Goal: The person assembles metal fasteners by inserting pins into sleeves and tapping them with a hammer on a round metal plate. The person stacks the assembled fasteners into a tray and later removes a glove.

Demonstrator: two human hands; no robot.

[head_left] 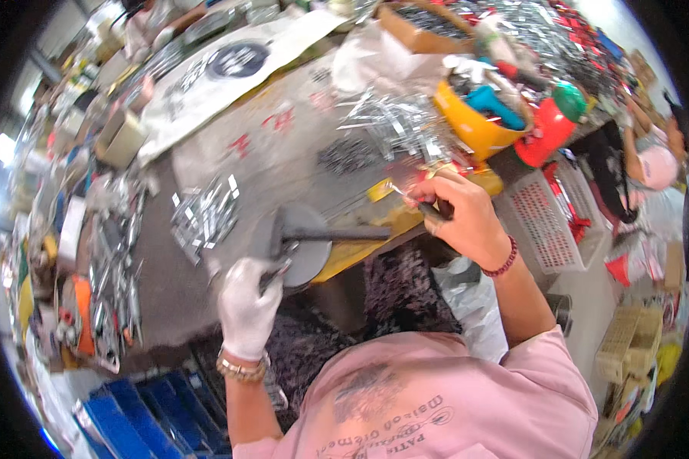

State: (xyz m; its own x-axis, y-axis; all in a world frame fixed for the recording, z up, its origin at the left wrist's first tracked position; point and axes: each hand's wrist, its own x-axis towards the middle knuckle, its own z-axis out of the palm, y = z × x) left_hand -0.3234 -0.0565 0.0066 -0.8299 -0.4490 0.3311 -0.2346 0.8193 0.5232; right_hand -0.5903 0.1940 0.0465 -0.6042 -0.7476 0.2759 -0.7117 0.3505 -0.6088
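Note:
My left hand point(245, 306), in a white glove, is curled at the near-left side of a grey metal stand point(306, 264) with a round plate and a bar reaching right. Its fingers close round a small dark piece that blur keeps me from naming. My bare right hand point(467, 218) is raised over the table's near edge, its fingers pinched round a dark-handled tool point(435, 213) whose working end is smeared. Left of the stand lies a pile of shiny metal strips point(207, 214). Beyond my right hand are more loose silver strips point(394, 126) and a heap of small dark pins point(348, 155).
A yellow bowl point(467, 126) holding cloths stands at the far right, beside a red bottle with a green top point(547, 126). A white perforated crate point(540, 222) is right of the table. Metal tools point(115, 264) crowd the left end; blue bins point(142, 413) sit below.

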